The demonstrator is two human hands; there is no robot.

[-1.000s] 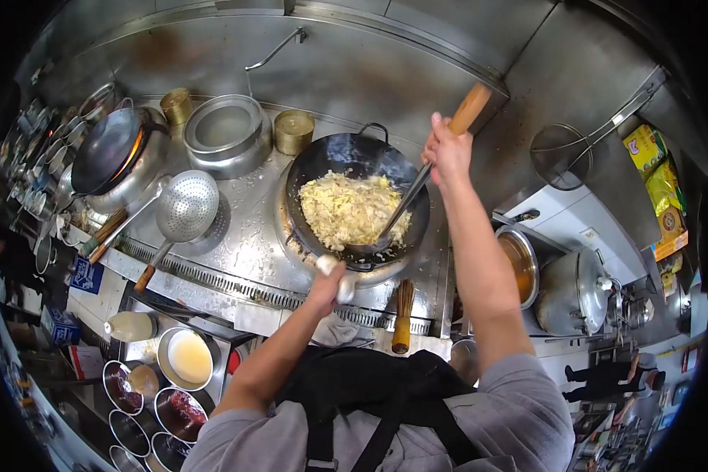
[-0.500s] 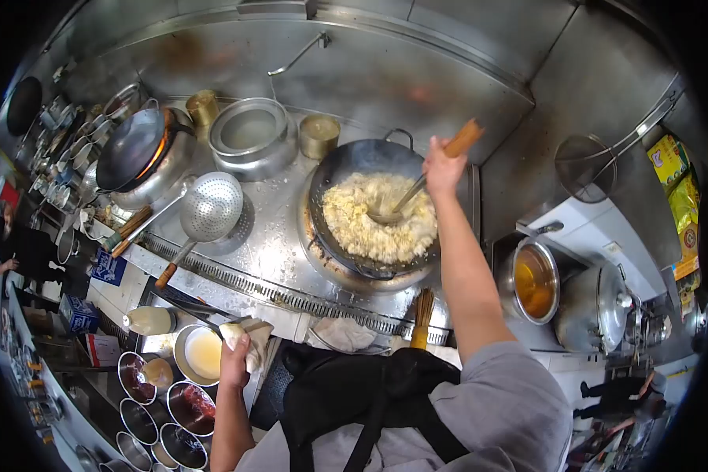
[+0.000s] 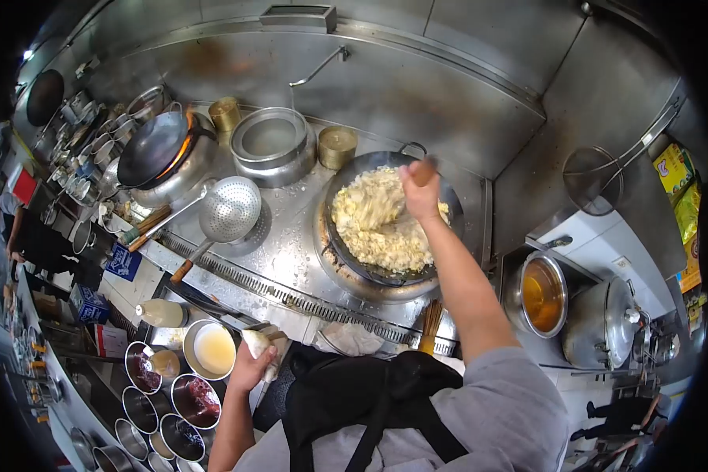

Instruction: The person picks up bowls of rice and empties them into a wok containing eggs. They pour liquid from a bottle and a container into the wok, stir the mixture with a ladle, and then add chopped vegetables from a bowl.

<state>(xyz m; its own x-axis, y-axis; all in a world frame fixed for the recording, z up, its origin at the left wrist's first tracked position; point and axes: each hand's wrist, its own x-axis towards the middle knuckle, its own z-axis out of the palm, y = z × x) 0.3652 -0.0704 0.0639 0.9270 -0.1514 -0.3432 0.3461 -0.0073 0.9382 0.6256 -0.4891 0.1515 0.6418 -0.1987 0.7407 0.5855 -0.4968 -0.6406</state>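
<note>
My right hand (image 3: 421, 195) is closed around the wooden handle (image 3: 425, 168) of a ladle over the wok. The ladle's bowl is smeared by motion among the food. A dark wok (image 3: 456, 206) sits on the burner, holding a heap of pale yellow, crumbly food (image 3: 377, 236) that looks like rice with egg. Low on the left, my left hand (image 3: 249, 368) grips a bunched white cloth (image 3: 256, 343). Just left of that hand stands a metal pot (image 3: 191, 346) with pale yellow liquid.
A perforated strainer (image 3: 230, 209) lies left of the wok. Behind it stand a lidless steel pot (image 3: 271, 141) and a brass-coloured can (image 3: 337, 147). A bamboo brush (image 3: 430, 324) is at the stove's front. To the right are a bowl of orange liquid (image 3: 543, 291) and a lidded pot (image 3: 602, 326).
My right hand has moved left and slightly down across the wok, and the ladle's handle now points more toward the camera. The food is heaped more to the upper left. The view has shifted slightly.
</note>
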